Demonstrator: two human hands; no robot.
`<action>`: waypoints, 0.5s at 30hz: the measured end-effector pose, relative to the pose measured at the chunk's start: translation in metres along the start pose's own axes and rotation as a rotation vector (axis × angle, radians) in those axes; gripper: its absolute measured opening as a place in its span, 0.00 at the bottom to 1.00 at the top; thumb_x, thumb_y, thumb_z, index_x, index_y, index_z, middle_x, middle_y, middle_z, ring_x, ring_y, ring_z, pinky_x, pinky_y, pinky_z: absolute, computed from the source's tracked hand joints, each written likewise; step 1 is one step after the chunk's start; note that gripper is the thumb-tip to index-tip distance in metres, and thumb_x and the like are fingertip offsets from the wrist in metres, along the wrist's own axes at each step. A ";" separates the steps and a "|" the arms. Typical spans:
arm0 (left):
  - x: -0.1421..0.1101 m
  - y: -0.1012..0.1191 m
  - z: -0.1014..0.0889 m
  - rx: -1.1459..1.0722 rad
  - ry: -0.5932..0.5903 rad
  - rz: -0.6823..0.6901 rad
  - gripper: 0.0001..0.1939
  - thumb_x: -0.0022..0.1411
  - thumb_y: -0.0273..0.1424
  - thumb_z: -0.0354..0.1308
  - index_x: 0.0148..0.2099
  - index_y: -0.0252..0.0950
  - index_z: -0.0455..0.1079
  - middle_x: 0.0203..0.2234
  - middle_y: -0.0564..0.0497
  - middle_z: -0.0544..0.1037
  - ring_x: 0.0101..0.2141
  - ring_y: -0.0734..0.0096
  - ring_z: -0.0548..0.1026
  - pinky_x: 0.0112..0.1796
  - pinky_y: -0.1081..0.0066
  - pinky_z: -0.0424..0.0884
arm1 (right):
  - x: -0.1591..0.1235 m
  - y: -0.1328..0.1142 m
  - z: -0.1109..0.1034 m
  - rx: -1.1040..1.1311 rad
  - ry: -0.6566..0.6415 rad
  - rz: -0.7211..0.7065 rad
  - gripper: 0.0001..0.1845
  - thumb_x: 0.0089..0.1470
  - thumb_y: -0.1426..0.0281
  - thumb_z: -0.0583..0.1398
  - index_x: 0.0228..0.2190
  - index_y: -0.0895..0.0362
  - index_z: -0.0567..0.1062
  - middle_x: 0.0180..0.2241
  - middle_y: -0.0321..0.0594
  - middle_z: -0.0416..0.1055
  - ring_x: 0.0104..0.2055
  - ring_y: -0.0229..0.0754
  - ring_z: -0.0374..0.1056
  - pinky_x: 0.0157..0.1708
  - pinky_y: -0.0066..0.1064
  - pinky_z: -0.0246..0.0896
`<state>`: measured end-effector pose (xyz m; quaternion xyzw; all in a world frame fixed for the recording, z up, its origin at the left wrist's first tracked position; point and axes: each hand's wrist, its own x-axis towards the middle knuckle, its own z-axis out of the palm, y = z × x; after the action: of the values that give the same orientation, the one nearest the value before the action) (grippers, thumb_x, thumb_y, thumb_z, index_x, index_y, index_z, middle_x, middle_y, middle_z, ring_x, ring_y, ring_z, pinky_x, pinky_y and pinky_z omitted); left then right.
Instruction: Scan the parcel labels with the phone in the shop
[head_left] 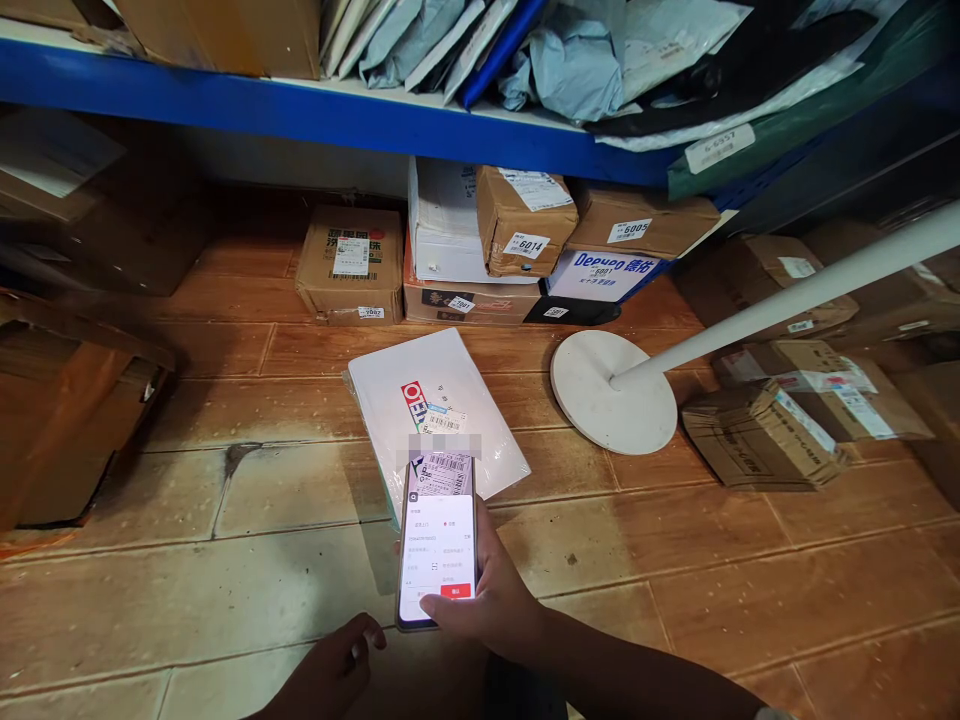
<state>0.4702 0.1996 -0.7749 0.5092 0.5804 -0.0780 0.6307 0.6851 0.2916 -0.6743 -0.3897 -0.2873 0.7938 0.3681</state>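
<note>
My right hand point(499, 600) is wrapped round a smartphone point(437, 560), its thumb over the lower part of the lit screen. On that screen are a camera picture of a label, a form and a red button. Beyond the phone, a white flat package in clear plastic point(442, 400) lies on the floor, with a printed logo and a barcode label. The phone's upper end overlaps part of it in my view. To the left of the phone, my left hand point(341, 660) hangs low with its fingers curled in and nothing visible in them.
A white round pole base point(615, 390) stands right of the package, its pole slanting up right. Labelled cardboard boxes point(351, 265) sit under a blue-edged shelf point(300, 115) holding mailing bags. More boxes point(765, 430) lie at right; an opened carton point(67, 420) is at left.
</note>
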 end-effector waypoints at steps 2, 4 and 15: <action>0.001 -0.002 0.001 0.003 0.002 0.002 0.14 0.53 0.28 0.46 0.42 0.37 0.65 0.29 0.53 0.66 0.32 0.68 0.66 0.36 0.71 0.61 | 0.000 0.000 -0.001 0.006 0.003 -0.006 0.42 0.38 0.74 0.69 0.51 0.50 0.55 0.45 0.45 0.73 0.50 0.54 0.70 0.50 0.51 0.62; 0.002 -0.002 0.001 0.005 0.004 -0.002 0.14 0.53 0.28 0.46 0.42 0.37 0.66 0.29 0.53 0.66 0.32 0.67 0.67 0.36 0.70 0.61 | 0.001 0.000 -0.002 0.032 -0.012 0.002 0.43 0.38 0.74 0.69 0.52 0.50 0.54 0.46 0.45 0.73 0.50 0.53 0.70 0.50 0.50 0.62; 0.014 -0.013 -0.003 -0.147 0.031 0.018 0.16 0.52 0.33 0.49 0.44 0.39 0.68 0.33 0.51 0.74 0.36 0.64 0.70 0.41 0.66 0.66 | -0.009 -0.007 -0.010 -0.010 -0.154 0.049 0.37 0.48 0.62 0.66 0.54 0.50 0.54 0.47 0.44 0.71 0.47 0.49 0.70 0.45 0.43 0.62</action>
<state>0.4638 0.2026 -0.7929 0.4680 0.5895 -0.0215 0.6580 0.6997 0.2902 -0.6715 -0.3362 -0.3094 0.8287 0.3234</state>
